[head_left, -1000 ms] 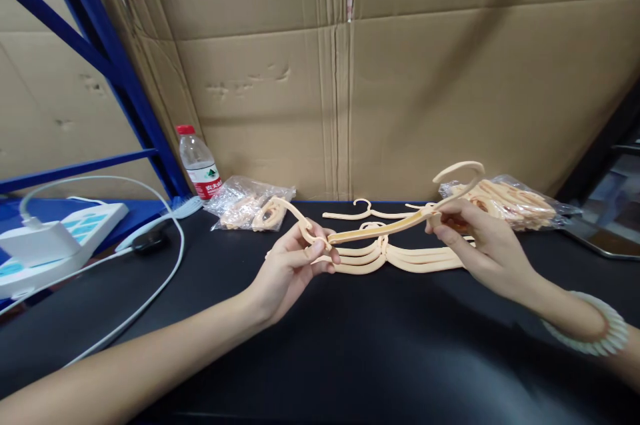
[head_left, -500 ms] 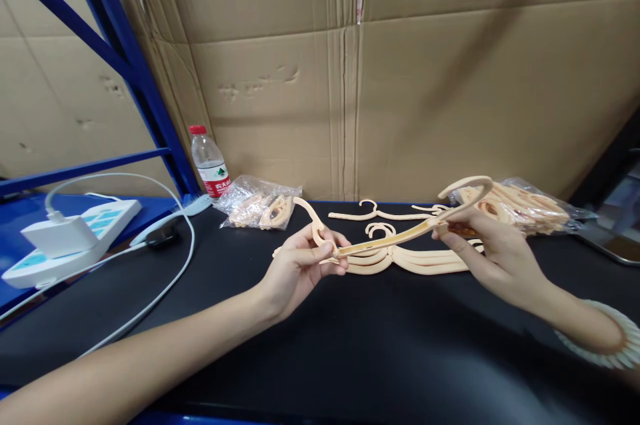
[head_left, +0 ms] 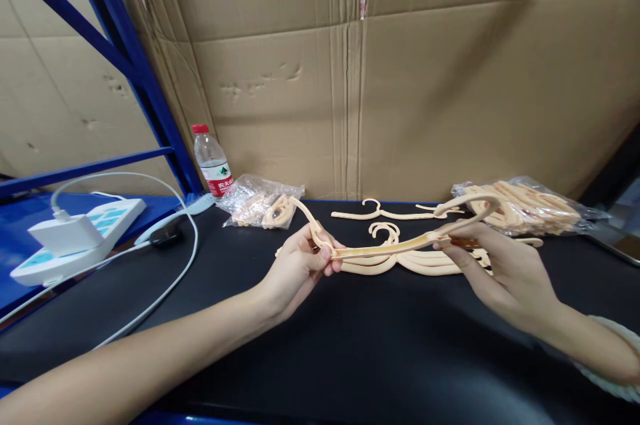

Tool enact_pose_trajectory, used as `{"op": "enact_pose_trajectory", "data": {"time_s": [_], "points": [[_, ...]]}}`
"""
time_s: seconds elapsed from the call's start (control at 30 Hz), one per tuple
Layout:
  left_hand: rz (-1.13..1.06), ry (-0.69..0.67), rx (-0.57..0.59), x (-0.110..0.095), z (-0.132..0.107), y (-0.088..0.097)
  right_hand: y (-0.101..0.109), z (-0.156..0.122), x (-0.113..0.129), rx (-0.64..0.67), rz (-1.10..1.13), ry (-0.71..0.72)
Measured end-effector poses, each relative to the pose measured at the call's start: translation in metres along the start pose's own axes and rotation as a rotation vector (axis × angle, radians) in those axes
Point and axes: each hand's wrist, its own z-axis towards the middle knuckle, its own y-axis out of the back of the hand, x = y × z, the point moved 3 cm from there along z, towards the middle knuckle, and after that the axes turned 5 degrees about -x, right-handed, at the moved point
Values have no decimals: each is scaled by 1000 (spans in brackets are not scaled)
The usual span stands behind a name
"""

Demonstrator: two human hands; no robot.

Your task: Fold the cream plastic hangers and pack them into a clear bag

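Observation:
A beige plastic folding hanger point(head_left: 385, 250) is held up over the black table between both hands. My left hand point(head_left: 303, 265) pinches it near its left joint, where a short curved piece sticks up. My right hand point(head_left: 495, 265) is closed round its right part, below the large curved hook, and hides some of it. Just behind lie several stacked beige hangers point(head_left: 430, 263), partly covered by the held one. Farther back, another hanger point(head_left: 379, 213) lies flat on the table, with more hanger parts to its right.
A clear bag of hanger parts point(head_left: 263, 204) lies back left, beside a red-capped water bottle point(head_left: 213, 162). A bag of hangers point(head_left: 525, 204) lies back right. At left are a power strip point(head_left: 117, 215) and a white cable point(head_left: 187, 265). A cardboard wall point(head_left: 275, 92) stands behind.
My right hand has shifted slightly right and down with its end of the hanger, so the hanger lies more level. My left hand keeps its grip almost in place. The view has shifted slightly.

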Motion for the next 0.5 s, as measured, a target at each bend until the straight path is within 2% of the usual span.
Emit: {"op": "enact_pose_trajectory", "data": {"time_s": [0.17, 0.5], "points": [[26, -31, -70, 2, 0, 1, -2, -6, 2, 11, -29, -56], [-20, 4, -169, 11, -4, 3, -8, -4, -10, 42, 79, -317]]}}
